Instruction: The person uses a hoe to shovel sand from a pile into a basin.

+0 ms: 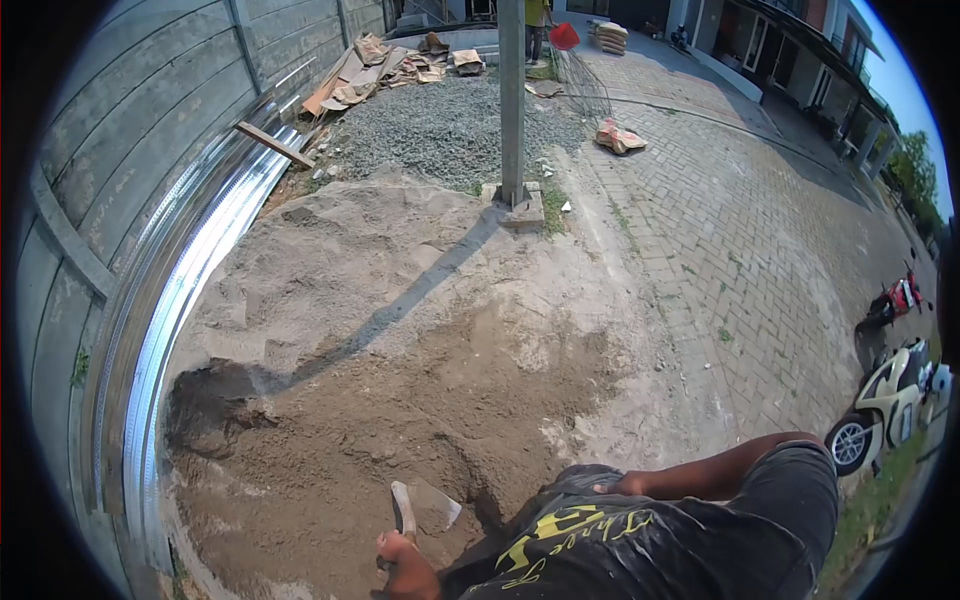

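My left hand [397,549] is wrapped round the wooden handle of a short hoe [405,508] at the bottom of the view. Its pale metal blade [436,508] lies against loose, damp brown sand [330,450]. My right hand [628,485] rests on the dark cloth over my leg, with the arm stretched across from the right; its fingers show only in part and lie flat, holding nothing. A dark shirt with yellow lettering [580,530] fills the lower right. Close to the blade, the sand dips into a shadowed hollow.
Long shiny metal profiles [190,270] lie along the concrete wall [150,100] on the left. A post [511,110] stands beyond the sand, near gravel [420,130] and torn paper sacks [365,70]. Parked motorbikes [880,400] stand right; a person [537,25] is far back.
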`<state>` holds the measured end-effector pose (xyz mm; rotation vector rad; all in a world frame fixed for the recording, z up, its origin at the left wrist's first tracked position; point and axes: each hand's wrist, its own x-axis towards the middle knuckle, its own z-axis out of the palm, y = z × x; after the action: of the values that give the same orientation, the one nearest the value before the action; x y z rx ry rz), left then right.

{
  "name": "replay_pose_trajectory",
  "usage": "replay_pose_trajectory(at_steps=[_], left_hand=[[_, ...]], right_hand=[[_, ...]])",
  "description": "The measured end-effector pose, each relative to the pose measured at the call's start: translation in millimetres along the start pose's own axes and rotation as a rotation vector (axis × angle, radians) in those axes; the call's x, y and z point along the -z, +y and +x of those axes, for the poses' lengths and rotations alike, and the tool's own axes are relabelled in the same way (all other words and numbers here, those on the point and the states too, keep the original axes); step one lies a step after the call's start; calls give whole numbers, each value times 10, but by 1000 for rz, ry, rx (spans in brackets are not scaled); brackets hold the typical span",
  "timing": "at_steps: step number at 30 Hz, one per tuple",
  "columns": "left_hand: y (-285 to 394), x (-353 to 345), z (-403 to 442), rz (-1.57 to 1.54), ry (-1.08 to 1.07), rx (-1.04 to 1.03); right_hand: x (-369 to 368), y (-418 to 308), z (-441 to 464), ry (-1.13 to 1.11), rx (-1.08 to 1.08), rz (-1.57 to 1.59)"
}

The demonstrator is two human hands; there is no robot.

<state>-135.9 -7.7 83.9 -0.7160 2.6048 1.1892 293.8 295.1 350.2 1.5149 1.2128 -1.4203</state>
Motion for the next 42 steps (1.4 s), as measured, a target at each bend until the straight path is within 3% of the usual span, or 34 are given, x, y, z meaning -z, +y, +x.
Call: replay_pose_trajectory(at_steps=[3, 5, 6, 9, 12, 18, 22, 27, 30, 35, 39, 41, 42], left_hand=[[-10, 74, 121, -37, 14, -35], [-49, 150, 253, -252, 17, 129], [-94, 197, 289, -248, 12, 118], [-145, 286, 389, 68, -93, -17], [-288, 175, 708, 189, -106, -34], [-196, 274, 409, -414, 13, 275], [-300, 257, 751, -282, -57, 230], [-432, 200, 762, -162, -63, 202], [-482, 177, 773, -39, -61, 127], [-93, 291, 191, 141, 90, -19], [-345, 153, 371, 197, 134, -133], [-303, 184, 276, 486, 79, -200], [-317, 194, 236, 487, 86, -198]], right_hand=[[-15, -31, 53, 62, -12, 102], [-36, -67, -4, 105, 46, 143], [-52, -84, -40, 103, 49, 156], [-61, -145, -122, 34, 61, 283], [-64, -116, -106, 55, 34, 291], [-56, -147, -326, 2, 33, 329], [-101, -242, -618, 38, 62, 269], [-144, -194, -462, 84, 36, 179], [-177, -64, -301, 61, 129, 65], [-201, -74, -318, 53, 103, 57], [-146, 82, -75, 71, 117, -130], [-168, 73, -83, 67, 61, -73], [-175, 59, -101, 62, 64, -76]])
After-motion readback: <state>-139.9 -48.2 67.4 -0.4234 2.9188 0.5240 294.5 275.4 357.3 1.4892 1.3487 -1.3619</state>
